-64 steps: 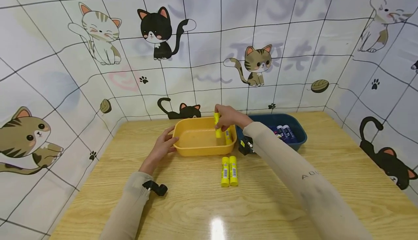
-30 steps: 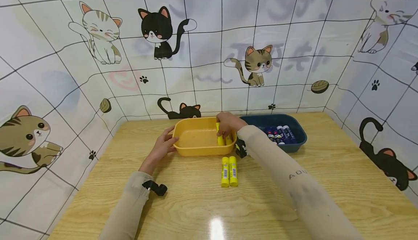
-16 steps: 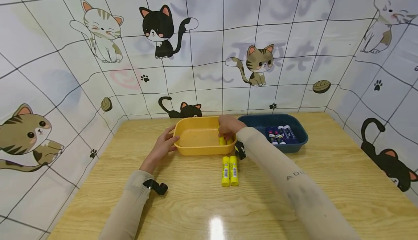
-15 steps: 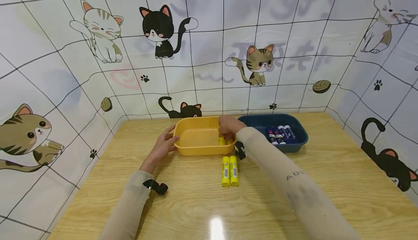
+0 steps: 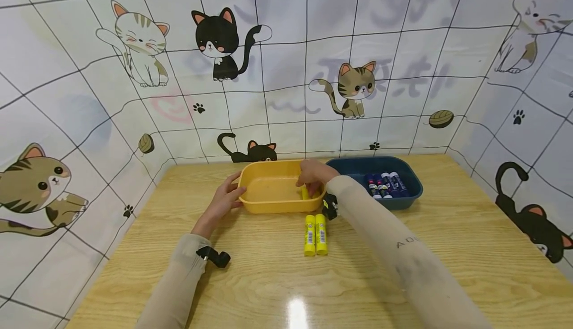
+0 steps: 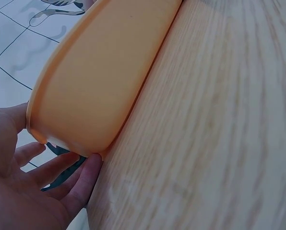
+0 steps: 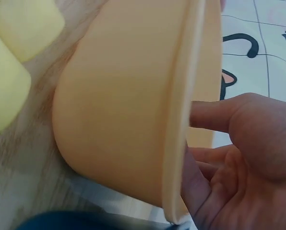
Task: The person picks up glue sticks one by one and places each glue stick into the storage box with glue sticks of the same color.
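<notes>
In the head view my left hand (image 5: 225,197) holds the left end of the yellow plastic tub (image 5: 273,208), thumb over the rim and fingers along the outer wall. The left wrist view shows its fingertips against the tub's end wall (image 6: 95,96). My right hand (image 5: 315,173) reaches inside the tub's right end, fingers parted above a yellow glue stick (image 5: 305,192) on the tub floor. That stick is partly covered by the hand. In the right wrist view the thumb (image 7: 212,115) stands behind the tub rim (image 7: 181,110); the fingertips are hidden.
Two yellow glue sticks (image 5: 315,235) lie side by side on the wooden table (image 5: 250,279) in front of the tub. A dark blue tub (image 5: 412,200) with several navy glue sticks (image 5: 386,185) stands right of the yellow one. A cat-print sheet (image 5: 286,70) hangs behind.
My right hand has lowered a yellow glue stick into the tub's right end, and its fingers have since parted from it. The left hand has stayed on the tub.
</notes>
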The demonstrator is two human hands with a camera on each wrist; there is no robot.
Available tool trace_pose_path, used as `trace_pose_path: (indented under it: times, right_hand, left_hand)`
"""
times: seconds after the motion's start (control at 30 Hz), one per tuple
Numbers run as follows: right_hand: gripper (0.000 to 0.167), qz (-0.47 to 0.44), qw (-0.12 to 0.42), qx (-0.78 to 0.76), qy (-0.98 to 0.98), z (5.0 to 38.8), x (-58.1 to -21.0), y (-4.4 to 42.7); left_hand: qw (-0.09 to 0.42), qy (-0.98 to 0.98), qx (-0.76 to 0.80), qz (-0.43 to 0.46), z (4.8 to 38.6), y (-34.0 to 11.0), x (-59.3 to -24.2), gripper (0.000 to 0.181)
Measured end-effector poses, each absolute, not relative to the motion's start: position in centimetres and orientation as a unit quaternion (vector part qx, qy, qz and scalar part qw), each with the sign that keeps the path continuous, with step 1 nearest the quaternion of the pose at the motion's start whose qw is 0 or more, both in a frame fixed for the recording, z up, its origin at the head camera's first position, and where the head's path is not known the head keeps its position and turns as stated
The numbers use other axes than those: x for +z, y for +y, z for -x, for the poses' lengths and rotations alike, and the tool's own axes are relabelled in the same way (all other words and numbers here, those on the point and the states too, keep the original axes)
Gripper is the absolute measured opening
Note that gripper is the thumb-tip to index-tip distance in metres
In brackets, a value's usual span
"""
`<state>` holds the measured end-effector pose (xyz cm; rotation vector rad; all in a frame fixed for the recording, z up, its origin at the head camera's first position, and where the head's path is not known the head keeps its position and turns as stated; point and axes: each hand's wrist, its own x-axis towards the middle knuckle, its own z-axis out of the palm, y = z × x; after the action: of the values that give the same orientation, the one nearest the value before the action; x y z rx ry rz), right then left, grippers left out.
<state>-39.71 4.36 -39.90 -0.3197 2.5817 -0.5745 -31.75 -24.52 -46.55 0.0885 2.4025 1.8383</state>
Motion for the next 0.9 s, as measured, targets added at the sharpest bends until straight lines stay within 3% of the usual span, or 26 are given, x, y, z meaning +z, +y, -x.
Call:
trace_pose_path:
  times: [0.37,0.77,0.9]
  right_hand:
    - [0.059,0.173,0.213,-0.263,0.925,37.7,-37.4,5.8]
    - [0.048,0.243,0.128,-0.281,0.92,31.2,-36.3,7.7]
    - [0.042,0.249,0.123,-0.298,0.913,29.1,-37.0,9.2]
  left_hand:
    - [0.054,0.796,0.603,-0.025,31.9,-24.6,-46.7,0.065]
    - [0.062,0.794,0.605,-0.021,32.4,-24.9,-47.0,0.066]
    - [0.061,0.793,0.606,-0.025,32.2,-24.7,-46.9,0.066]
